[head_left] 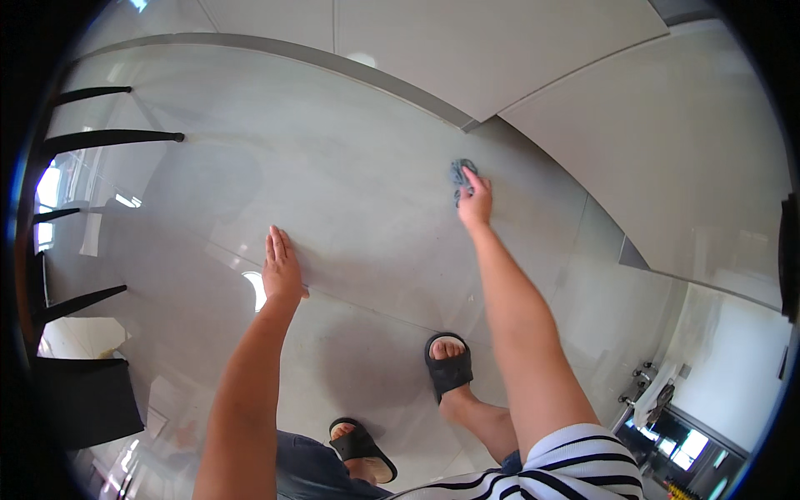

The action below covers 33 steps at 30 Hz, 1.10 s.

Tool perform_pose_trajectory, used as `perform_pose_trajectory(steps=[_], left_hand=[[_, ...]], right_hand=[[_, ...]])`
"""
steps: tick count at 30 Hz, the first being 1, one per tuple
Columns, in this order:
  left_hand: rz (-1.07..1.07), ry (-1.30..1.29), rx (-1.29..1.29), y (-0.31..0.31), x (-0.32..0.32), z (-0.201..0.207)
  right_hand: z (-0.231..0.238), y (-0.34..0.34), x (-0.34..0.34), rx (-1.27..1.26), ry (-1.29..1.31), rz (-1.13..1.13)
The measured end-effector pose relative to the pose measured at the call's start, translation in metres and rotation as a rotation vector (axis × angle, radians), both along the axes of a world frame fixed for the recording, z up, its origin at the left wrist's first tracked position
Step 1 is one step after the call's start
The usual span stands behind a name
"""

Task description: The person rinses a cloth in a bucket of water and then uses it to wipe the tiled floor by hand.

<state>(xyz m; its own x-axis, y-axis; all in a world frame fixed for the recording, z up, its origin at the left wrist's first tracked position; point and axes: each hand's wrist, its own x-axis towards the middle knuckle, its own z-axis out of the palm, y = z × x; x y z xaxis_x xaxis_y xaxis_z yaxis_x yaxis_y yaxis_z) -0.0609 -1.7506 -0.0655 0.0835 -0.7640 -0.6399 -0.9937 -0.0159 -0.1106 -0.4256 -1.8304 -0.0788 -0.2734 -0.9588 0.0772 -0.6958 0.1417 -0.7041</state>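
My right hand (475, 202) is closed on a crumpled grey-blue cloth (462, 171), pressed to the glossy pale tile floor (375, 192) near the corner of the cabinets. Part of the cloth sticks out ahead of and beside my fingers. My left hand (282, 265) holds nothing; its fingers are stretched out, and it is low over the floor or resting on it, left of the middle. Just right of the left hand a seam between tiles runs across the floor.
Light cabinet fronts (483, 50) with a grey plinth (292, 52) bound the far side and the right. Black furniture legs (117, 137) reach in from the left, above a dark block (87, 402). My feet in black sandals (450, 371) are at the lower middle.
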Motion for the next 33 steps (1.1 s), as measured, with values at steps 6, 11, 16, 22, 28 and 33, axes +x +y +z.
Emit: perform_pose_trajectory(steps=[6,11,16,22,28,33], left_hand=[[0.003,0.003,-0.037,0.001,0.004,-0.007],[0.008,-0.022,-0.012,0.001,0.008,-0.004],[-0.021,-0.026,-0.017,0.000,0.011,0.008],[-0.048,0.076,-0.059,0.000,0.001,-0.001],[-0.089,0.142,-0.056,0.008,-0.008,0.011],[-0.303,0.257,-0.089,0.009,-0.049,0.005]], right_hand=[[-0.024,0.152,0.110,0.173,-0.187,0.352],[-0.003,0.198,0.118,0.226,-0.341,0.491],[0.003,0.070,-0.034,0.078,-0.056,-0.142],[-0.043,0.055,-0.052,-0.042,0.072,-0.179],[-0.020,0.188,0.095,0.048,-0.117,0.322],[-0.015,0.231,0.099,0.146,-0.200,0.430]])
